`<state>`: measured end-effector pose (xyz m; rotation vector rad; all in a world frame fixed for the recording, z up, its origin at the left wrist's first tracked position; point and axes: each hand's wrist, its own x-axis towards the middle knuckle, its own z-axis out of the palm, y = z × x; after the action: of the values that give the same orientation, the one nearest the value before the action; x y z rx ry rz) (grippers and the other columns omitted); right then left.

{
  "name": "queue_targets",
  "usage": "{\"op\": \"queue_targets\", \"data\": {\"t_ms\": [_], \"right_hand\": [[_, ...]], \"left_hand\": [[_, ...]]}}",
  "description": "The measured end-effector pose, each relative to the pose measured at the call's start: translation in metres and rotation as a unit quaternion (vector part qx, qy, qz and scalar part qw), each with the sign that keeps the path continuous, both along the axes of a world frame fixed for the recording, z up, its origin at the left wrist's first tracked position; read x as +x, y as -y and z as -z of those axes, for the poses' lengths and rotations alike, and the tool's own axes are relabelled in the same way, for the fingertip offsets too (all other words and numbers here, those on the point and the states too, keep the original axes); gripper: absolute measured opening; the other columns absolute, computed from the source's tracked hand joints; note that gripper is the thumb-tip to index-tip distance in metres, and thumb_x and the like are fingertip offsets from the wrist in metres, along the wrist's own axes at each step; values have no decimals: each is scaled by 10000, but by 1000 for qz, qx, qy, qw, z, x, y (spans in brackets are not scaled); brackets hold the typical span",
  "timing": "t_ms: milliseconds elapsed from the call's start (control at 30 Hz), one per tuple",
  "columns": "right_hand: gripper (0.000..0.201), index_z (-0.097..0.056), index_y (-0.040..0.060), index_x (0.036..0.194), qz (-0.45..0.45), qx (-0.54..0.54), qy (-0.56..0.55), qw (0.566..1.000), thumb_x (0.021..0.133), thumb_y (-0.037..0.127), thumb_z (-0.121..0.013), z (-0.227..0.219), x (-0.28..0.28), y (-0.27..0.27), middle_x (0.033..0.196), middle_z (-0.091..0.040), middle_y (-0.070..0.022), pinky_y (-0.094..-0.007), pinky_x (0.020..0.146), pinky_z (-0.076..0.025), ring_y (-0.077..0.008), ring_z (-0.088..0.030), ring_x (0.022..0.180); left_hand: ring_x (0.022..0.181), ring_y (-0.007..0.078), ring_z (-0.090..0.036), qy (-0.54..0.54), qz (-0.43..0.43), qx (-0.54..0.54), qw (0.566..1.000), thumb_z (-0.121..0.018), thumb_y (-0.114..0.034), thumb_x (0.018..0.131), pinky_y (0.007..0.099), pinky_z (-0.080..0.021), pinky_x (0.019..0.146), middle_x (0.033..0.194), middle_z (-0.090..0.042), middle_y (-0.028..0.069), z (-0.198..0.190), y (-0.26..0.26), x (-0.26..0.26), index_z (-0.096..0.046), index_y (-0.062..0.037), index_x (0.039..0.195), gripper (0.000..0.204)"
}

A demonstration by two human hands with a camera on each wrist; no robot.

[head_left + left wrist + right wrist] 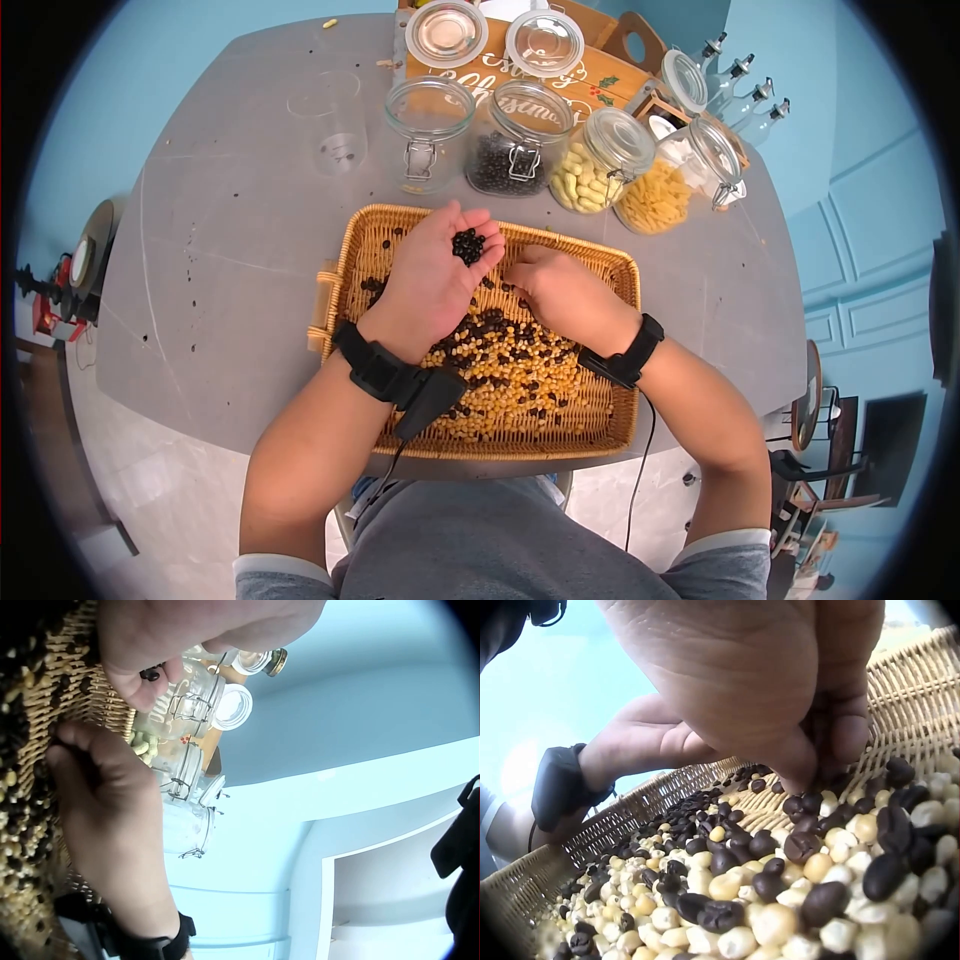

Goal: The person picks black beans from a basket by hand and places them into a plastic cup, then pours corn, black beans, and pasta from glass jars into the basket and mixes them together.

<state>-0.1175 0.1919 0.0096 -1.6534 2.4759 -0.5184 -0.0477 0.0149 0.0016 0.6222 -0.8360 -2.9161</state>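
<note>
My left hand (430,270) is palm up over the far left of the wicker basket (350,235). It cups a small heap of dark coffee beans (467,246) at the fingers, and one bean (152,673) shows there in the left wrist view. My right hand (560,285) reaches down beside it, knuckles up. With thumb and fingers bent together, it pinches at coffee beans by the woven floor, its fingertips (851,741) largely hiding what is between them. Corn kernels (772,922) mixed with coffee beans (724,915) spread over the basket's nearer part.
Beyond the basket stand clip-top jars: one clear jar (430,140), one with dark beans (505,165), one with peanuts (585,180) and one with pasta (655,195). A clear plastic cup (340,150) stands on the grey table (250,250). Stoppered bottles (745,105) are at the far right.
</note>
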Motion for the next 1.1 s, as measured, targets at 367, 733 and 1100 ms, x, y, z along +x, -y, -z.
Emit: {"op": "queue_targets", "data": {"t_ms": [367,733,1100], "right_hand": [[208,-680,-17,984,-1,9,54,999,807,-12,-571,-4,-1,10,902,-638,-203,-453,749,-520,-392,-643,846],[145,-642,-3,902,-4,68,29,997,758,17,-634,-5,-9,15,777,-611,-191,-434,674,-508,-407,-609,737],[152,-678,-27,1019,78,-128,279,949,887,49,-674,-51,-12,28,850,-698,-48,-256,664,-503,-79,-621,740]], "left_hand": [[996,257,-577,-1,-2,-3,1000,-426,-256,1047,387,-511,931,1040,-575,130,1,0,0,-560,52,1094,339],[988,250,-578,0,1,-24,1000,-421,-265,1051,384,-514,936,1063,-568,130,3,3,0,-544,50,1118,345],[1074,227,-560,-13,47,14,999,-429,-231,1042,405,-492,977,1116,-571,109,0,6,1,-529,37,1114,295]]}}
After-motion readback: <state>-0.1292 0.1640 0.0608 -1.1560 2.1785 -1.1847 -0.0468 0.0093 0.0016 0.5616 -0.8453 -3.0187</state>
